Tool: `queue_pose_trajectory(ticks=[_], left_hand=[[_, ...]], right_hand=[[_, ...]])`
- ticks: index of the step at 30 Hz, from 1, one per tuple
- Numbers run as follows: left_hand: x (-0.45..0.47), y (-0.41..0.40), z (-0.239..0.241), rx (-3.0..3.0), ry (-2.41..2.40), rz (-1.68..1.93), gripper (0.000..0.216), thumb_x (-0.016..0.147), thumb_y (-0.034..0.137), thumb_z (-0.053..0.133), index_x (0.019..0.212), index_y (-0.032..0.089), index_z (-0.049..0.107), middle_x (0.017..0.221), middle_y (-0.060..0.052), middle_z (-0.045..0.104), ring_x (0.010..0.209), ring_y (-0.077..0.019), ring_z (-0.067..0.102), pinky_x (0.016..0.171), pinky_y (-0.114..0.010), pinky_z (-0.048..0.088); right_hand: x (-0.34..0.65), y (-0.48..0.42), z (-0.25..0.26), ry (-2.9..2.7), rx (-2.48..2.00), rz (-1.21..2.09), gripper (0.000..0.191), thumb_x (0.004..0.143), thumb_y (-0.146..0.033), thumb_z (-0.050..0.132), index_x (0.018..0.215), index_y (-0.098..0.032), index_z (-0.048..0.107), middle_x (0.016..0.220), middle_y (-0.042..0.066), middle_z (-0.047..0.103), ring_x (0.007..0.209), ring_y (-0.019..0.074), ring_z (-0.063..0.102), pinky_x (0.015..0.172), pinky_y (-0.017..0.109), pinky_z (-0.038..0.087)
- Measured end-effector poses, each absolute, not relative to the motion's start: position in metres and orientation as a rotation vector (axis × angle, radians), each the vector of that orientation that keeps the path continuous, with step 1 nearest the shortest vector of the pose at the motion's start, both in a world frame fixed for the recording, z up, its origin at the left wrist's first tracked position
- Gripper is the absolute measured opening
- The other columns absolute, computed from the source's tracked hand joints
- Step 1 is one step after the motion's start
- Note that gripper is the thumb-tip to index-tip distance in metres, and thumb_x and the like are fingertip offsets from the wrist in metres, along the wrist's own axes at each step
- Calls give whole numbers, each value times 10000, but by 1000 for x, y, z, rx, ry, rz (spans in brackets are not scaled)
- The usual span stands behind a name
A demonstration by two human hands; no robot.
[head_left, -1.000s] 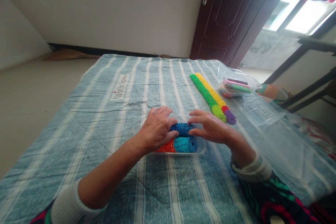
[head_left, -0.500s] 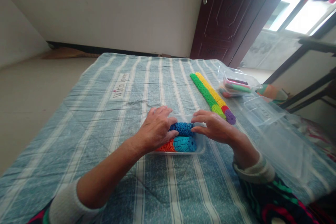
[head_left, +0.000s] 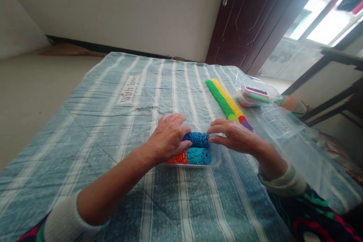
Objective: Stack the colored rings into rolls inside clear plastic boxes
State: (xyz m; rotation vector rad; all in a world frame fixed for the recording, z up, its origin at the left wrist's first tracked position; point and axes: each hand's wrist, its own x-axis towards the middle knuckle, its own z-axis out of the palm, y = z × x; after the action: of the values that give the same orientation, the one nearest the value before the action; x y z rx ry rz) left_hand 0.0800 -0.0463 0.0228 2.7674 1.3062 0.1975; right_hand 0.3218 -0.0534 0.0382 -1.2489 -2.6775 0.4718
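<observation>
A clear plastic box [head_left: 217,160] lies on the striped cloth in front of me. Inside are rows of thin notched discs stacked on their sides. The nearer row is orange [head_left: 179,157] at the left and light blue [head_left: 198,155] at the right. Behind it lies a dark blue stack of discs [head_left: 197,139]. My left hand [head_left: 169,136] is closed round the left part of that stack, its thumb along the front. With thumb and fingertips, my right hand [head_left: 231,134] grips the stack's right end. The left hand hides the box's left side.
Beyond my right hand lie a green row [head_left: 219,96] and a yellow row [head_left: 227,96] of discs. Farther right stand a clear box [head_left: 272,89] with coloured pieces and a clear lid or tray [head_left: 280,123]. The cloth [head_left: 99,136] is slightly creased.
The camera view has shifted slightly. My right forearm has moved a little to the right and now covers the near ends of the green and yellow rows. Both hands keep their place at the dark blue stack.
</observation>
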Motion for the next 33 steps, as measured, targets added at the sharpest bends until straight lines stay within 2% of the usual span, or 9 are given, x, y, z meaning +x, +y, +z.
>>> queue_pose_trajectory(ticks=[8,15,24,33], left_hand=[[80,-46,22,2765,1293,217,249,827,369,644,990,198,722,1302,-160,565,1294,-366,435,1051,-545,345],[79,-47,22,2775,1293,198,250,826,381,640,984,202,715,1296,-160,559,1288,-365,432,1043,-548,343],[79,-47,23,2750,1286,216,252,825,377,638,981,194,711,1310,-160,548,1291,-367,422,1042,-551,330],[78,-47,23,2756,1261,272,229,820,361,633,960,196,708,1228,-148,581,1239,-370,451,999,-543,355]], right_hand=[[307,-62,53,-2818,-1281,263,162,829,-178,669,984,-210,704,1082,87,614,941,209,604,790,332,491],[287,-62,55,-2973,-1219,29,204,826,-48,571,913,-189,690,1058,93,603,946,211,566,785,328,480],[293,-54,52,-3016,-1131,27,178,849,-75,558,869,-198,684,1093,83,580,935,192,551,777,309,464],[295,-41,53,-3060,-1024,92,241,878,-54,527,931,-204,708,1165,96,584,945,187,595,788,315,485]])
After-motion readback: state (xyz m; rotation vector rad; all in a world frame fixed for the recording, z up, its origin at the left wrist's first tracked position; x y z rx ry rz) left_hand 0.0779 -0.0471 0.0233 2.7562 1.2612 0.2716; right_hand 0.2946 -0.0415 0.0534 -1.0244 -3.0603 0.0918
